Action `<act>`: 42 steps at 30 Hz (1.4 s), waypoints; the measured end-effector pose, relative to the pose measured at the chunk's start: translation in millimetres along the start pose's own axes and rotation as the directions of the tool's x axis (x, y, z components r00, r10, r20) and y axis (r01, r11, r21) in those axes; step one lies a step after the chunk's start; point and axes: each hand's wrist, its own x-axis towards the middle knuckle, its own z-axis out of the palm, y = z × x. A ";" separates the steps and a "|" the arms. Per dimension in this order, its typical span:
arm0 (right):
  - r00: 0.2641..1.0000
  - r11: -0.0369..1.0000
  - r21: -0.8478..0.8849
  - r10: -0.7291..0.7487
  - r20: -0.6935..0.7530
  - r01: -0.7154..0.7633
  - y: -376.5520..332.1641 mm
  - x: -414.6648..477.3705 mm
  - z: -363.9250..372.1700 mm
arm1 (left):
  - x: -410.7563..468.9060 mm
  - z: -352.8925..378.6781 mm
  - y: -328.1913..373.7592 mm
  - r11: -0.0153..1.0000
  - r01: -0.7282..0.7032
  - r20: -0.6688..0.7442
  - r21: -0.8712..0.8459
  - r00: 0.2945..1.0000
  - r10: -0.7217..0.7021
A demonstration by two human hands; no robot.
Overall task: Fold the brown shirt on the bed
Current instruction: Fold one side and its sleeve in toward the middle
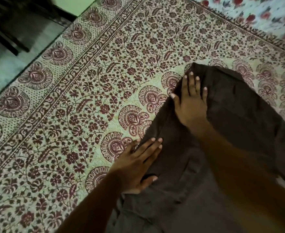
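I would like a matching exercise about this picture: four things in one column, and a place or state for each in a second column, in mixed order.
1. left hand
2. right hand
3. brown shirt
4. flowered sheet

a. top right corner
b. flat on the shirt's near left edge
c. lies on the patterned bedspread
d. flat on the shirt's far end

Pairs: 1-b, 2-d, 3-c, 4-a

**Patterned spread, floral cloth and dark furniture around the bed**

A pale bedspread [91, 84] printed with maroon flowers, vines and fan-shaped medallions covers most of the view, its banded border running from seven o'clock up to twelve. At one o'clock lies a white cloth [259, 12] with red flowers, its edge meeting the spread's dark fringe. At ten o'clock, blurred dark furniture legs [8, 36] stand on a pale floor [2, 64].
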 end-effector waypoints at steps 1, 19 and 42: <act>1.000 1.000 0.018 -0.014 -0.027 0.015 -7.6 -26.6 1.2 | -0.3 0.3 -0.9 1.000 0.004 0.000 0.006 1.000 -0.004; 0.962 0.993 -0.038 -0.094 0.256 0.107 -35.9 -315.8 27.5 | -65.7 2.1 28.1 0.969 -0.232 -0.143 0.086 0.959 0.242; 0.891 0.665 0.662 0.454 0.010 -0.346 109.7 -457.7 -27.7 | -45.0 -9.6 197.4 0.993 -0.064 0.043 -0.102 0.997 0.068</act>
